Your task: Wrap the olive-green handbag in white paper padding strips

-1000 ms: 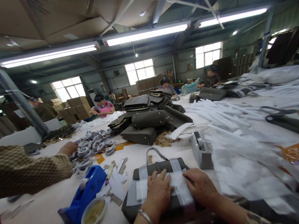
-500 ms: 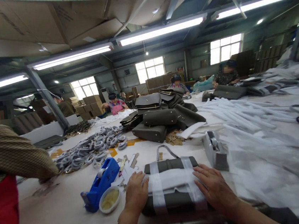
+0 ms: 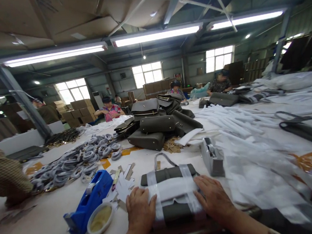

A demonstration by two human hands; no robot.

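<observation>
A dark olive handbag [image 3: 177,212] lies at the table's front edge, a white padding sheet [image 3: 170,188] across it and two clear tape strips [image 3: 154,191] running over the sheet. Its wrapped handle [image 3: 164,156] loops up at the far side. My left hand [image 3: 140,208] rests on the bag's left end, fingers stretched out and thumb apart. On the right end lies my right hand [image 3: 213,196], its fingers extended too. Left of the bag are a blue tape dispenser [image 3: 88,202] and a small white bowl [image 3: 100,219] with something yellowish in it. A grey tape dispenser [image 3: 212,157] stands beyond my right hand.
Dark handbags [image 3: 156,124] are piled mid-table. Grey wrapped rings [image 3: 85,158] heap up at left, near a person in a checked sleeve [image 3: 3,174]. White foam strips [image 3: 229,120] and plastic sheets [image 3: 262,176] cover the right side. Several people work at the far side.
The view has turned to the right, so things appear shifted left. Both hands stay on the taped handbag. At the right edge, part of another person's hand has come into view.
</observation>
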